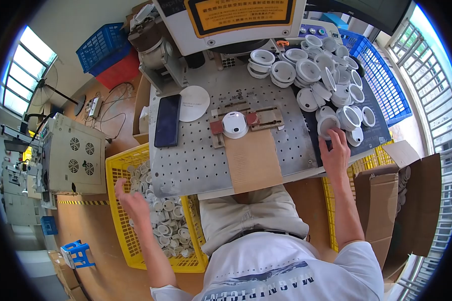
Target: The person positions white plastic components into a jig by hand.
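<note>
At the right of the metal table, my right hand [335,150] has its fingers closed on the edge of a white cup-shaped part [328,125] at the front of a large pile of white parts [308,70]. My left hand [133,203] hangs over the yellow basket [116,215] at the left, fingers apart, holding nothing; many small white parts [173,226] lie in that basket. Mid-table, one round white part [235,125] sits between the red jaws of a fixture [216,127], with a cardboard strip [253,160] in front of it.
A black phone [167,120] and a white disc [193,103] lie left of the fixture. The machine [231,25] with a yellow label overhangs the table's back. A blue basket [381,75] stands behind the pile. An open cardboard box [376,200] is at the right.
</note>
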The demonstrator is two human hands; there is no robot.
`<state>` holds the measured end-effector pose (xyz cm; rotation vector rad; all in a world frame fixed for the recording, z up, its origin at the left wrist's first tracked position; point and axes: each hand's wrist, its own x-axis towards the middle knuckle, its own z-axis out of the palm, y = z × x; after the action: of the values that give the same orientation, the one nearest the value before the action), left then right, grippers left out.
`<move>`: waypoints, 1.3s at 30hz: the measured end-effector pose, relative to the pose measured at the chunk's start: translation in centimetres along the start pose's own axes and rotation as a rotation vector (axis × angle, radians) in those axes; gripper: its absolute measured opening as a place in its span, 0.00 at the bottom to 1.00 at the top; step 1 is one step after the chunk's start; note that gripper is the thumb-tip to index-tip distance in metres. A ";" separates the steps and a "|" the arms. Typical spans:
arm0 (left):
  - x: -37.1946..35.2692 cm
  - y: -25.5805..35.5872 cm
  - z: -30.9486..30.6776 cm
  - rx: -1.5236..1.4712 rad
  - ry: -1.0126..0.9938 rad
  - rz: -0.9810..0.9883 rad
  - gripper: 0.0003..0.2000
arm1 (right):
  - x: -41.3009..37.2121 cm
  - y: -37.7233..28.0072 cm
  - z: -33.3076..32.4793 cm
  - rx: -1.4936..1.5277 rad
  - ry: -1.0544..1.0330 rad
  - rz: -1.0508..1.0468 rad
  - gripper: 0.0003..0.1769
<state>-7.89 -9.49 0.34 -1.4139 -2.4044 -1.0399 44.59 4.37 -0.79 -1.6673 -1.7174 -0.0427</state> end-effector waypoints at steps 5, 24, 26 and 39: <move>2.9 13.5 7.7 -0.141 -0.158 0.530 0.06 | -0.2 0.6 0.7 -0.062 0.019 -0.094 0.10; -4.8 13.1 10.0 -0.026 -0.377 0.629 0.04 | 1.1 -4.2 -2.2 0.572 -0.313 0.093 0.10; -3.8 10.9 9.5 0.027 -0.336 0.587 0.05 | 1.7 -6.2 -1.2 0.812 -0.537 0.286 0.11; -3.0 10.4 8.5 0.016 -0.255 0.475 0.05 | 3.3 -11.9 0.4 0.315 -0.682 -0.186 0.26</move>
<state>3.88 -2.95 -2.31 -2.0798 -2.0482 -0.7561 34.32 5.52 6.01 -1.3577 -2.2231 0.7480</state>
